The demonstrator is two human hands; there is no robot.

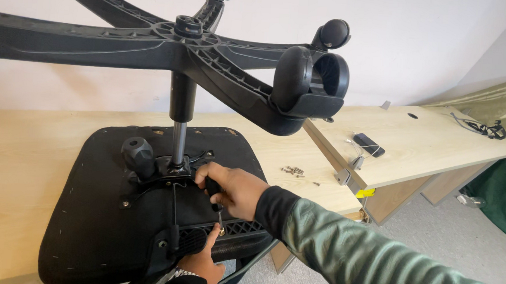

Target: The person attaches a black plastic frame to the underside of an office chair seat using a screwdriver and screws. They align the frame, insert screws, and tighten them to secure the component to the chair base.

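An office chair lies upside down on the desk (23, 163), its black seat (90, 220) flat on the wood and the star base (211, 52) up in the air on its column (178, 137), castors (312, 78) pointing at the ceiling. The right hand (232, 189) comes in over the seat's right edge, its grip closed around the black handle of a screwdriver (218, 207); the shaft runs down from the fist to the seat's near edge, just right of the column's foot. The left hand (201, 263) sits right below that, at the seat's front edge, fingers pinched narrow around the tip of the shaft where it meets a screw (222, 231) in the ribbed plastic. The head shows as a small brass-coloured spot between the fingertips, and whether the tip is seated in it I cannot tell. The green sleeve (374, 266) stretches away to the right of the seat. Left of the column, a round black knob (138, 152) stands up from the mechanism plate. Right of the seat, on bare desk, a small heap of loose screws (293, 171) lies well apart from both hands. Further right of the seat, past a gap in the desk, a dark phone (369, 144) rests flat with a white cable beside it.
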